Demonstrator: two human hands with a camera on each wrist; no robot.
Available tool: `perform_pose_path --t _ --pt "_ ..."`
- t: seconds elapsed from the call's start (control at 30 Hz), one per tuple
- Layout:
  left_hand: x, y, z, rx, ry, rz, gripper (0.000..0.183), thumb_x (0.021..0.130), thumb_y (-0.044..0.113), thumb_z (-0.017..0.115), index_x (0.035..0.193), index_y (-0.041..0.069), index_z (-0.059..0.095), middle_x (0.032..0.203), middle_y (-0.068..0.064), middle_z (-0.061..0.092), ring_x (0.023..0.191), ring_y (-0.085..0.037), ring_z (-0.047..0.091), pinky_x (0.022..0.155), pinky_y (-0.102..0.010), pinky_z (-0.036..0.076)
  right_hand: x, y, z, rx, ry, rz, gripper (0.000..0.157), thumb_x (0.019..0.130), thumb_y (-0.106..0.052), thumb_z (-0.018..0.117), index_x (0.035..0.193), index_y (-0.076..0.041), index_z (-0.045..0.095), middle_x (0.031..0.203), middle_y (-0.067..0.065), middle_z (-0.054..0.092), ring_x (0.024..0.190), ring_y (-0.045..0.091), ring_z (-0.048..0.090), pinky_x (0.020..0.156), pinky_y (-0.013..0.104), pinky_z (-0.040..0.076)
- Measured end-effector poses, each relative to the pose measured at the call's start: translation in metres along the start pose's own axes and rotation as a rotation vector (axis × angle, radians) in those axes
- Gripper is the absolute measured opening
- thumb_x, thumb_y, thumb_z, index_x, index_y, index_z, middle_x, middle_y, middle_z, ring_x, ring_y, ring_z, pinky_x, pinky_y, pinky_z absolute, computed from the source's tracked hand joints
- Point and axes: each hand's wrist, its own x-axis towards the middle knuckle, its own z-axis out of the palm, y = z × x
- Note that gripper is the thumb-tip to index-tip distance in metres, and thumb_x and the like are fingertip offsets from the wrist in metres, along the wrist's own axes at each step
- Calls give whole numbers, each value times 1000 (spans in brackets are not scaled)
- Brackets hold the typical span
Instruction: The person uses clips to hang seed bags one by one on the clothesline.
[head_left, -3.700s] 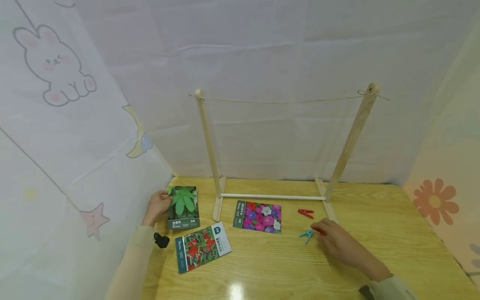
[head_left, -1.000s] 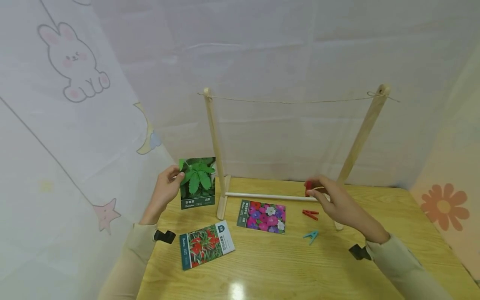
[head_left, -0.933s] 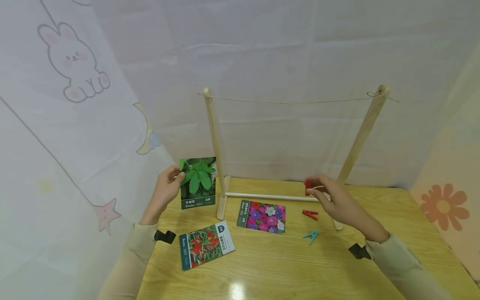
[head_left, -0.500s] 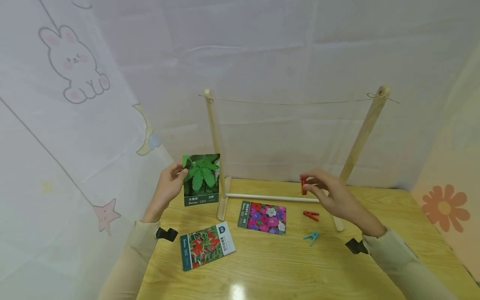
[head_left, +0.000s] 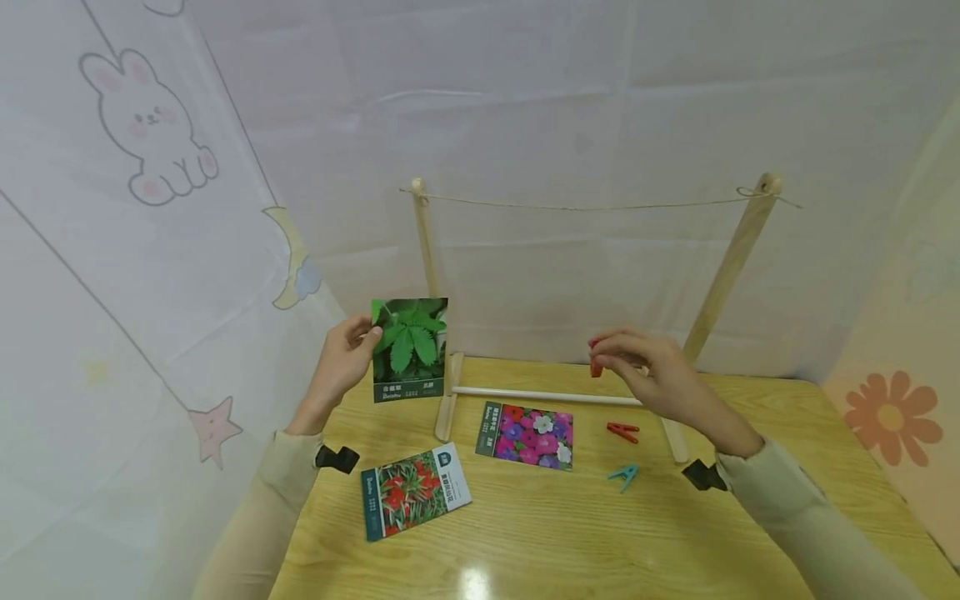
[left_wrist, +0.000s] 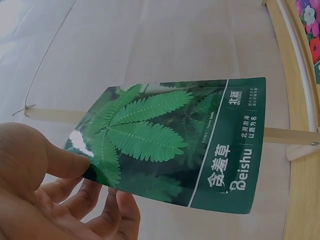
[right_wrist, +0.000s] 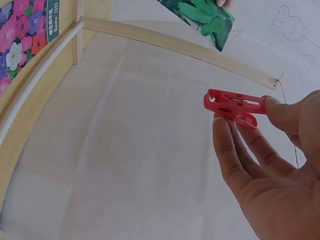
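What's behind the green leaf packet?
In the head view, a wooden post rises behind the packet, which hides most of its lower stretch. The packet's back is unseen.

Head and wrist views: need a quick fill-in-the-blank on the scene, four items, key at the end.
The left hand holds a leaf packet whose leaves are ____.
The right hand pinches a clip coloured ____.
On the table, the loose clip nearest the person is ____.
Besides the multicoloured-flower packet, exactly ____ other packet lies there.

Missing words: green; red; blue; one.
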Motion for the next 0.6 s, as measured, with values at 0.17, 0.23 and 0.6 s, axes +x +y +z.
perform_pose_path --t 0.17,0.23,0.6 --pt "3 4 1 -6 9 14 39 115 22 50 146 -1 56 149 -26 57 144 -46 51 113 -63 49 10 -5 -2 4 -12 32 29 97 13 69 107 -12 79 120 6 76 107 26 74 90 13 58" --pt "3 6 1 -13 12 17 37 115 22 50 144 -1 57 148 -26 58 143 -46 53 111 -62 51 13 -6 -3 13 -15 49 27 98 11 69 107 -12 79 120 6 76 108 26 74 91 14 58" --pt "8 16 3 -45 11 20 40 115 19 50 145 -6 54 151 -31 55 142 -48 54 108 -62 54 34 -11 -8 -16 9 19 26 96 13 71 112 -5 81 125 14 74 105 30 75 90 12 57"
